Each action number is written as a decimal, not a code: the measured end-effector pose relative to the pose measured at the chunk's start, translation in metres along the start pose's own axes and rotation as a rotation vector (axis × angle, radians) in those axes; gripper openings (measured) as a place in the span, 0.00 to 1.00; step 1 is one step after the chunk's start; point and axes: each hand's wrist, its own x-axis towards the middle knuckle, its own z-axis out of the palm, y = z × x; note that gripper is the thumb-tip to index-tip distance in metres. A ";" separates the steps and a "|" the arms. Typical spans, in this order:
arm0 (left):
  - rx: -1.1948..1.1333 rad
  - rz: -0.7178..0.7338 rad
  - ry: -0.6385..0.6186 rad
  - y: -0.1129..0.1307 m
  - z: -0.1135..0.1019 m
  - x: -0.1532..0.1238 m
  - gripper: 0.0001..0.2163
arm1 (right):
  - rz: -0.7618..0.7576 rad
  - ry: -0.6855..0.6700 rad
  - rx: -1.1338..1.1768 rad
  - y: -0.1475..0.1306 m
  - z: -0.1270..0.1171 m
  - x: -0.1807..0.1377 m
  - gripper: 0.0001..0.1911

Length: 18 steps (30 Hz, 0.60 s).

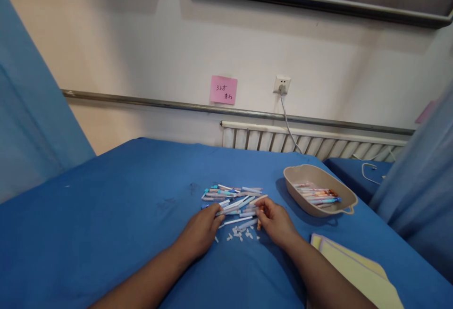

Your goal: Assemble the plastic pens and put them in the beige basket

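Observation:
A loose pile of pens and pen parts (231,196) lies on the blue table (116,205). My left hand (201,231) rests at the pile's near left edge, its fingers pinched on a white pen barrel (226,212). Opposite it, my right hand (276,220) has its fingers curled round a pen part (259,224) at the pile's near right edge. Several small white caps or tips (240,235) are scattered on the cloth between the two hands.
A beige oval tray (348,196) holding several assembled pens (318,194) stands to the right of the pile. A yellow folder (354,266) lies at the near right. Behind are a radiator (311,141), a wall socket with cable (282,84) and a pink note (223,90).

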 end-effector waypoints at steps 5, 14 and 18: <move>-0.042 0.014 -0.010 0.001 0.000 0.001 0.09 | 0.002 -0.036 -0.041 -0.001 0.000 0.000 0.05; 0.130 0.208 -0.044 0.005 0.007 0.005 0.08 | 0.014 -0.060 -0.278 -0.005 -0.005 -0.001 0.05; 0.315 0.238 -0.068 0.008 0.012 0.007 0.08 | -0.056 0.061 -0.496 -0.012 -0.011 -0.004 0.06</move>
